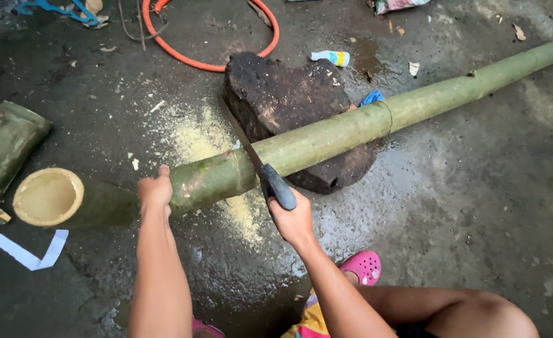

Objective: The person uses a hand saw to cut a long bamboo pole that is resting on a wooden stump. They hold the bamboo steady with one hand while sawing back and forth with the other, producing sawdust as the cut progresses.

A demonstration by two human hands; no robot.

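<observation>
On wet concrete (464, 206), the bamboo pole (326, 134) runs lower-left to upper-right; left hand (155, 189) steadies it (right hand's (294, 220) grip holds the saw (261, 166)).

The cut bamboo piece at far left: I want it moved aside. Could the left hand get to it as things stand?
Probably not yet: the left hand grips the long bamboo pole, though bare floor lies toward the cut bamboo piece.

A long green bamboo pole (326, 134) is lying across the wet concrete floor (476, 206), blocking passage from near side to far side. A dark wooden block (289, 100) is sitting under its middle. Open floor is lying right of the block; a cut bamboo piece (4, 147) is crowding the left edge.
</observation>
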